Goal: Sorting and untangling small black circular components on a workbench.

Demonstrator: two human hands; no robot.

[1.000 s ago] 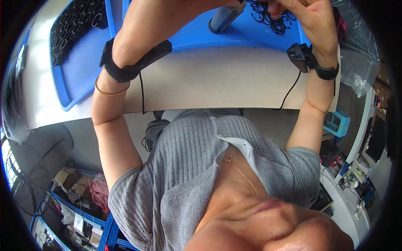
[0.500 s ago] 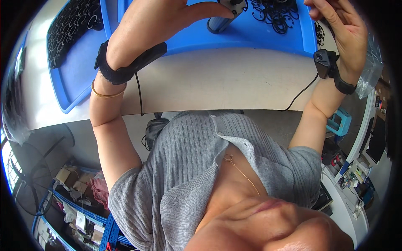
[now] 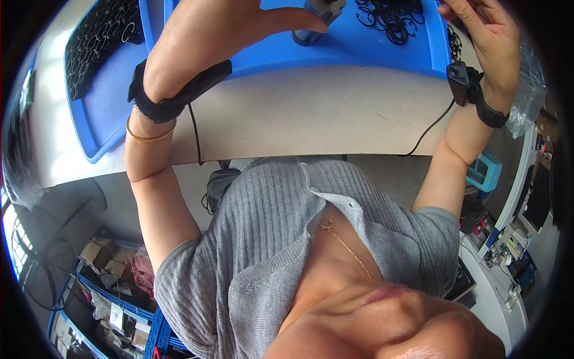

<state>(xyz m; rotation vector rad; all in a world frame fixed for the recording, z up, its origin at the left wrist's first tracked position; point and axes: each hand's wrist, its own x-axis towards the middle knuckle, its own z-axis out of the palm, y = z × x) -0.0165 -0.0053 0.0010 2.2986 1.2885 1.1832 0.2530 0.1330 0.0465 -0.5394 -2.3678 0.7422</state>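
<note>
My left hand [image 3: 206, 39] is over the large blue tray [image 3: 359, 58], its thumb stretched out to the right; the other fingers run past the upper edge. Right by the thumb stands a grey cylindrical device [image 3: 307, 36], partly covered. Further right in the tray lies a tangled heap of thin black hook-shaped pieces [image 3: 394, 23]. At the tray's right end, my right hand [image 3: 493, 51] is raised with curled fingers. Its thumb and forefinger close together at the upper edge; what they grip is cut off. Both wrists wear black straps.
A second blue tray [image 3: 95, 154] at left holds black curved pieces [image 3: 101, 48] in rows. More black pieces [image 3: 454, 43] lie beyond the big tray's right end. Black cables [image 3: 199, 134] hang across the pale table [image 3: 311, 113]. A clear plastic bag [image 3: 526, 102] hangs at right.
My left hand has shifted slightly left and my right hand slightly up. The trays and device sit a little higher in the picture.
</note>
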